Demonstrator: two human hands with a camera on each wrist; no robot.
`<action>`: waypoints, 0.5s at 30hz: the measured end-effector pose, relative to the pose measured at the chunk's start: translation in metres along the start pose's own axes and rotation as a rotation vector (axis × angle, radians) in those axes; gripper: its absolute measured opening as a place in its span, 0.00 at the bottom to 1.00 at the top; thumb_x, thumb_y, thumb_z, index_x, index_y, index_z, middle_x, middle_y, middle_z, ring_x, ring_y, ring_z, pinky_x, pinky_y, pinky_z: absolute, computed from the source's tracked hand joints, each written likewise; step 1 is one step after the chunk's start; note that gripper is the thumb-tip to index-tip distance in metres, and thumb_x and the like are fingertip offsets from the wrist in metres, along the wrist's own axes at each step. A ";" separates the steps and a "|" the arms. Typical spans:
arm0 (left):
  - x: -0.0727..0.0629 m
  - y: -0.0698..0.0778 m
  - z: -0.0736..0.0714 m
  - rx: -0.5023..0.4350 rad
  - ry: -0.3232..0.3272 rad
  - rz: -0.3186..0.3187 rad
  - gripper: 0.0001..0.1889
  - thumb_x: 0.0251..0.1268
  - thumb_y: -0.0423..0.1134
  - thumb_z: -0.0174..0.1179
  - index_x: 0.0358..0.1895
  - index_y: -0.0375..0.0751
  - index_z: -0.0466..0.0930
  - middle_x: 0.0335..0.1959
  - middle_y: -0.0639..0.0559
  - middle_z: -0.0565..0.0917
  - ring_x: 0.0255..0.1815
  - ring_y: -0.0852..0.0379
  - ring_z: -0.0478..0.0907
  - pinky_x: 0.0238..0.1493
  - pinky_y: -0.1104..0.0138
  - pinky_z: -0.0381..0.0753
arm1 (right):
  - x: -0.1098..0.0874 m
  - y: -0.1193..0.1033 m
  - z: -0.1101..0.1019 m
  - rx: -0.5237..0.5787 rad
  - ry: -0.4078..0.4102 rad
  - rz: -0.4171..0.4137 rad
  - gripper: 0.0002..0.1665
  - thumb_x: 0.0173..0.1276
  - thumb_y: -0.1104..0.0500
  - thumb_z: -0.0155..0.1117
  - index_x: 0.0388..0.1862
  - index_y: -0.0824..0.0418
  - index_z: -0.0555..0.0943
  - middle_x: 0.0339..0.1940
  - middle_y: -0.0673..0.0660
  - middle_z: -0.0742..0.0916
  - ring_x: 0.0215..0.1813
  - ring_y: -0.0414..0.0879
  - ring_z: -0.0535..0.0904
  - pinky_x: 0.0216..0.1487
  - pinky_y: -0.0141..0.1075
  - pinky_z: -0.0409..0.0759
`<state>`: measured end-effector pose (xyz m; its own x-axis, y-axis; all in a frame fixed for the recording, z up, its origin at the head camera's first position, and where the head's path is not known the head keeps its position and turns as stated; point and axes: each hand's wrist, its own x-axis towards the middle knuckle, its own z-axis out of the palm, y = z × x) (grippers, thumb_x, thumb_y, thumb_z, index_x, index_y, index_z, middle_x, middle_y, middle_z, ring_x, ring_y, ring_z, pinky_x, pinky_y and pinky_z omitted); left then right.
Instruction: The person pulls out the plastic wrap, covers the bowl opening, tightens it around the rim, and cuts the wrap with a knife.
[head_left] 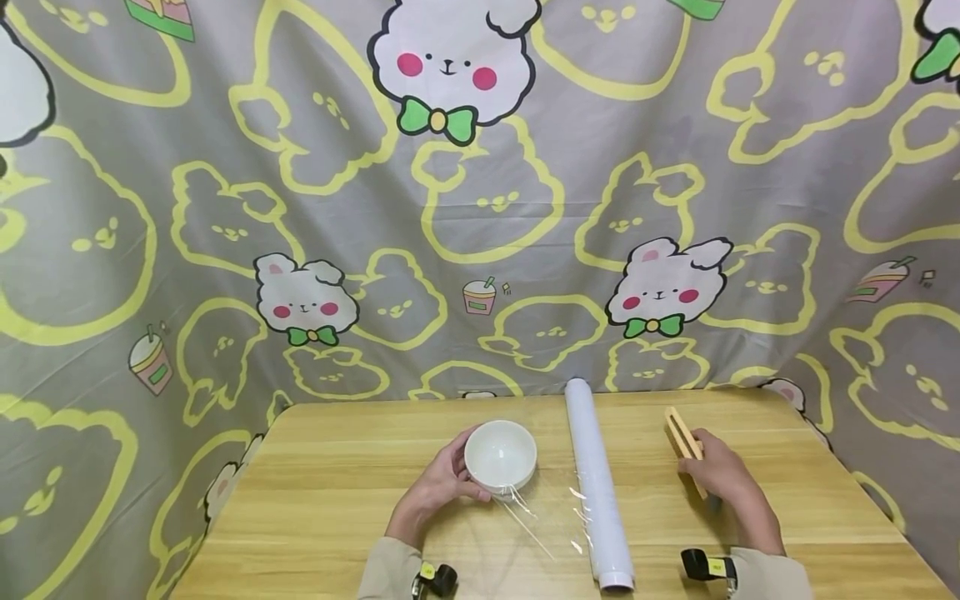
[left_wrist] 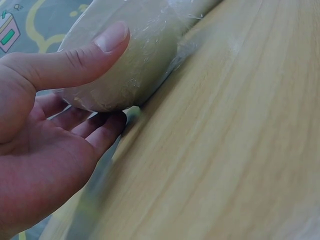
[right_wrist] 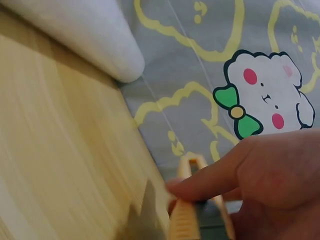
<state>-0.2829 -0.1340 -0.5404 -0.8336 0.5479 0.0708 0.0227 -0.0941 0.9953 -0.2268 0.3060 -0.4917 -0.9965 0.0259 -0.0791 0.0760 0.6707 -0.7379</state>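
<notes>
A white bowl (head_left: pixel 501 454) is at the middle of the table, with clear cling film (left_wrist: pixel 150 55) stretched and wrinkled over its side. My left hand (head_left: pixel 441 483) grips the bowl from the left; in the left wrist view the thumb lies on the film-covered side and the fingers curl underneath. To the right of the bowl lies a long roll of cling film (head_left: pixel 597 492), its loose sheet running toward the bowl. My right hand (head_left: pixel 723 477) holds an orange-yellow utility knife (head_left: pixel 682 435) right of the roll. Whether its blade is out, I cannot tell.
The wooden table (head_left: pixel 315 500) ends at the back against a grey curtain (head_left: pixel 540 225) printed with rabbits, which also hangs at both sides. The roll reaches from near the back edge to the front.
</notes>
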 end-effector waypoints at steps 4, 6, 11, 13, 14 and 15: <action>0.000 0.001 0.000 -0.008 -0.001 -0.005 0.60 0.38 0.10 0.72 0.81 0.33 0.51 0.77 0.31 0.60 0.77 0.36 0.59 0.73 0.65 0.66 | 0.000 -0.007 -0.001 0.083 0.028 -0.040 0.30 0.74 0.67 0.56 0.69 0.81 0.61 0.43 0.72 0.81 0.37 0.56 0.78 0.32 0.42 0.78; 0.000 0.002 0.000 -0.006 -0.003 -0.004 0.60 0.39 0.11 0.72 0.81 0.33 0.51 0.77 0.31 0.61 0.77 0.36 0.59 0.73 0.65 0.66 | -0.001 -0.012 -0.002 0.120 0.028 -0.040 0.32 0.76 0.67 0.54 0.72 0.80 0.58 0.45 0.72 0.80 0.38 0.55 0.78 0.33 0.41 0.77; 0.000 0.003 0.000 0.000 -0.010 0.000 0.60 0.39 0.11 0.71 0.81 0.32 0.50 0.77 0.30 0.60 0.77 0.35 0.59 0.74 0.64 0.66 | -0.003 -0.018 0.003 0.290 -0.001 -0.007 0.34 0.79 0.70 0.49 0.77 0.78 0.51 0.38 0.69 0.82 0.34 0.52 0.83 0.30 0.40 0.84; 0.000 0.003 0.000 -0.005 -0.011 -0.001 0.60 0.39 0.10 0.71 0.81 0.32 0.50 0.77 0.30 0.60 0.77 0.36 0.59 0.74 0.64 0.66 | -0.003 -0.018 0.005 0.343 -0.012 -0.018 0.34 0.79 0.71 0.47 0.78 0.76 0.49 0.34 0.66 0.82 0.30 0.49 0.83 0.27 0.38 0.84; 0.000 0.003 0.000 -0.006 -0.011 -0.001 0.60 0.39 0.10 0.71 0.81 0.32 0.50 0.77 0.30 0.60 0.77 0.36 0.59 0.74 0.64 0.66 | -0.003 -0.018 0.006 0.347 -0.012 -0.028 0.34 0.80 0.71 0.47 0.78 0.76 0.49 0.33 0.64 0.82 0.28 0.47 0.81 0.25 0.36 0.82; 0.000 0.003 0.001 -0.009 -0.009 -0.002 0.60 0.39 0.10 0.71 0.81 0.33 0.50 0.77 0.30 0.61 0.77 0.36 0.59 0.73 0.64 0.67 | -0.003 -0.018 0.007 0.344 -0.009 -0.044 0.33 0.80 0.71 0.46 0.78 0.76 0.49 0.32 0.63 0.82 0.26 0.46 0.80 0.24 0.35 0.81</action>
<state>-0.2823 -0.1340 -0.5379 -0.8285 0.5557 0.0693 0.0158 -0.1006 0.9948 -0.2254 0.2888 -0.4830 -0.9989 -0.0051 -0.0465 0.0410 0.3815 -0.9235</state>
